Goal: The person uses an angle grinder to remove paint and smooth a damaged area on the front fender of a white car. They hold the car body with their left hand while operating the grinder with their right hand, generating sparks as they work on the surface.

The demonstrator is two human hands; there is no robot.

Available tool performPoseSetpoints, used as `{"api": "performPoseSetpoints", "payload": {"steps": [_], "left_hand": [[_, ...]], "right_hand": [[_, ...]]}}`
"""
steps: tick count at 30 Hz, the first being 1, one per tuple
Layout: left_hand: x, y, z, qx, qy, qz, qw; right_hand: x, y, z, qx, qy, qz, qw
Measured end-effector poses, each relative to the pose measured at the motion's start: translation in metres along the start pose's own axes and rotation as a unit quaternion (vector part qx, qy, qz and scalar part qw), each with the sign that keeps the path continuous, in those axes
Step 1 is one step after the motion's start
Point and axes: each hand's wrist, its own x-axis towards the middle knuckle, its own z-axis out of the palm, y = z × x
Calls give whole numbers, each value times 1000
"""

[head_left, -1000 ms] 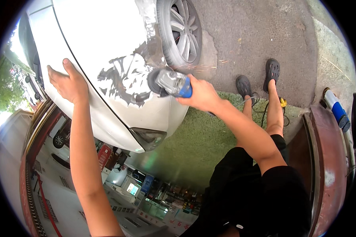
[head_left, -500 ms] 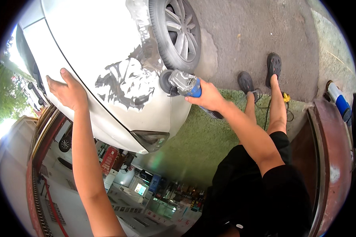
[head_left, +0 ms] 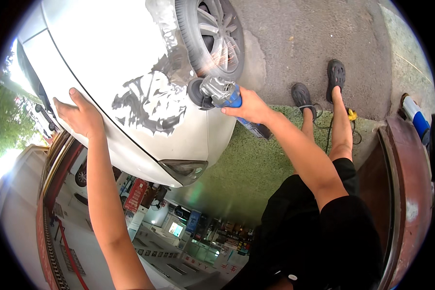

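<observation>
My right hand (head_left: pixel 251 106) is wrapped round the blue body of an angle grinder (head_left: pixel 222 93). Its dark disc (head_left: pixel 195 92) meets the white car's fender (head_left: pixel 179 116) close to the wheel arch, and orange sparks streak across the wheel (head_left: pixel 217 38). Around the disc the paint is ground away in a ragged patch of bare grey metal (head_left: pixel 150 104). On the car's bonnet (head_left: pixel 72 58), my left hand (head_left: pixel 82 116) lies flat with thumb and fingers apart, left of the dark panel gap.
A headlight (head_left: pixel 184 170) sits at the car's lower corner. The grinder's cable runs by my feet in dark clogs (head_left: pixel 336 75), near a yellow connector (head_left: pixel 352 115). A reddish-brown panel (head_left: pixel 408 193) stands at the right, with a blue and white object (head_left: pixel 415 118) behind it.
The grinder has shifted slightly up and left along the fender edge, its body tilting. Sparks now show over the wheel. My left hand stays on the bonnet.
</observation>
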Motion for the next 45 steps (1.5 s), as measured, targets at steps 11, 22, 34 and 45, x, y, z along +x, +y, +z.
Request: {"api": "performPoseSetpoints", "payload": {"steps": [11, 22, 34, 45], "left_hand": [[-1, 0, 0, 4, -6, -6, 1000], [-1, 1, 0, 4, -2, -5, 1000], [-1, 3, -1, -4, 1, 5, 1000], [0, -5, 0, 20, 3, 8, 1000]], "right_hand": [[14, -4, -12, -44, 14, 0, 999], [27, -10, -33, -38, -55, 16, 998], [33, -25, -47, 65, -136, 76, 986], [22, -33, -41, 163, -155, 127, 966]]}}
